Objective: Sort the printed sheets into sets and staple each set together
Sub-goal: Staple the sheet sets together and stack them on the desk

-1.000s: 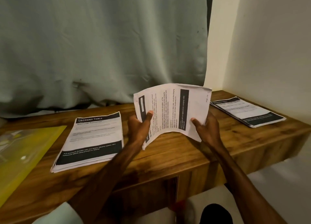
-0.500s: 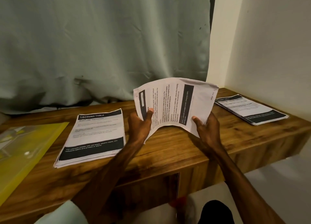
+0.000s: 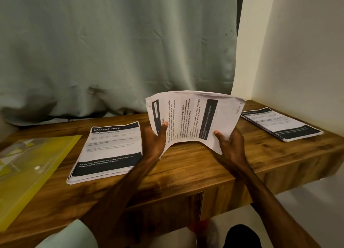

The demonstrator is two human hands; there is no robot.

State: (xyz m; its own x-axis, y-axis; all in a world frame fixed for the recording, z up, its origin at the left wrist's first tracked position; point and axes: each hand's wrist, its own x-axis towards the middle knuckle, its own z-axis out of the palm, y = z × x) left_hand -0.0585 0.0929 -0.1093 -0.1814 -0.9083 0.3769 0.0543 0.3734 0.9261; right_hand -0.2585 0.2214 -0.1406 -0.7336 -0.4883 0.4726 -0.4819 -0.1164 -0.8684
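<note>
A bundle of printed sheets [image 3: 188, 119] stands on its long edge above the wooden table [image 3: 188, 165], bowed upward in the middle. My left hand [image 3: 155, 140] pinches its left end, thumb on the front. My right hand [image 3: 230, 142] grips its right end, thumb on the printed face. One stack of sheets headed "DRESSING TABLE" [image 3: 109, 149] lies flat to the left of my hands. Another stack [image 3: 281, 123] lies flat at the table's far right corner. No stapler is in view.
A yellow plastic folder [image 3: 28, 171] lies on the table's left end. A grey-green curtain [image 3: 115, 48] hangs behind the table. A pale wall [image 3: 307, 52] borders the right side. The table's front edge runs just below my forearms.
The bundle has stayed in both hands. It has risen a little and bowed more, while the view has shifted slightly.
</note>
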